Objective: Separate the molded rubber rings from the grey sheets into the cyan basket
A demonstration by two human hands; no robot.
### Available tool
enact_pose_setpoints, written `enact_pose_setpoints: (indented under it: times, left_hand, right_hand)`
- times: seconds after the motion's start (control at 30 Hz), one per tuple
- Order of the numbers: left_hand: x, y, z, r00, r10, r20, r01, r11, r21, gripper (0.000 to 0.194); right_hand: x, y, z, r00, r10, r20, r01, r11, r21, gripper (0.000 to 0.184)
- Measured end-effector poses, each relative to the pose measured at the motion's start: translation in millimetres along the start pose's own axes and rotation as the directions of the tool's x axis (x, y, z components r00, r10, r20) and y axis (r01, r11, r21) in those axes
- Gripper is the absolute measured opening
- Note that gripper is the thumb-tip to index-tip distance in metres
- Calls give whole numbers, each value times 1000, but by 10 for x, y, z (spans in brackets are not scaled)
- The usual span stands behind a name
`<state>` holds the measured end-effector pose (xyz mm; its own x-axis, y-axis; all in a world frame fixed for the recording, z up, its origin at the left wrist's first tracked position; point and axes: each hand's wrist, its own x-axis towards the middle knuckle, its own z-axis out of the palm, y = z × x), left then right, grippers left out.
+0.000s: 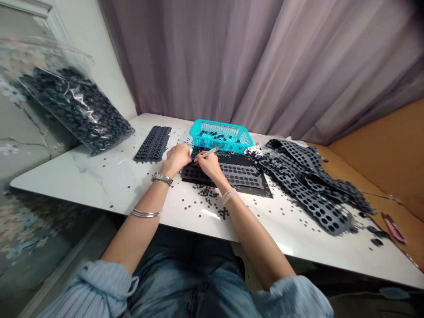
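A dark rubber sheet (238, 176) full of punched rings lies on the white table (99, 176) in front of me. My left hand (178, 157) presses on the sheet's left end, fingers curled. My right hand (208, 165) is closed on a thin silver tool (209, 153), its tip down at the sheet beside my left hand. Just behind the hands stands a turquoise basket (243, 138) with several black rings in it.
Another intact ring sheet (153, 144) lies at the left. A clear bag of rings (74, 106) leans at the far left. A pile of emptied holed sheets (311, 185) spreads at the right. Small black discs (207, 194) dot the table. A pink tool (394, 229) lies far right.
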<state>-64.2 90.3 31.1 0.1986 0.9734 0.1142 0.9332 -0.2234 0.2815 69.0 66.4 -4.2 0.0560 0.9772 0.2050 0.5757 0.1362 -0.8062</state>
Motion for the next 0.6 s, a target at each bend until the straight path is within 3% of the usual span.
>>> enact_pose_setpoints:
  times: [0.33, 0.5, 0.6]
  left_hand:
    - [-80, 149, 48, 1000, 7, -26, -8, 997, -73, 26]
    - [53, -53, 88, 996, -86, 7, 85, 956, -281, 8]
    - [157, -196, 114, 982, -179, 54, 184, 876, -445, 16]
  right_hand:
    - [195, -280, -61, 996, 9, 90, 4, 988, -153, 18]
    - [208, -235, -49, 994, 37, 106, -19, 986, -164, 20]
    - [212, -191, -55, 992, 40, 117, -22, 988, -150, 22]
